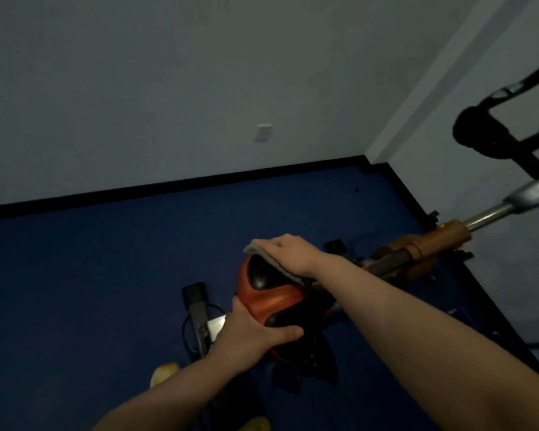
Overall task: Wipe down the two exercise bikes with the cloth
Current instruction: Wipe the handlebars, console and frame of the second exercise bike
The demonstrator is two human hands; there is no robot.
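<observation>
Here, right hand point(288, 253) flat atop cloth point(255, 248) on saddle point(271, 293), left hand's point(252, 332) grip around its edge.

Bare forearms, sleeveless; yellow footwear point(165, 372).

Dim room: blue floor point(75, 290), pale walls point(168, 73) with black skirting point(199, 181), small wall socket point(263, 132).

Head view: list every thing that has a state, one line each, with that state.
Saddle: orange and black, gripped at its near edge, cloth on its far side.
Cloth: flat under the right hand, pressed on the saddle.
Right hand: fingers straight, pressing the cloth.
Left hand: fingers and thumb curled round the saddle edge.
Handlebar: black, untouched, at the far right.
Pedal: idle, nothing on it.
</observation>
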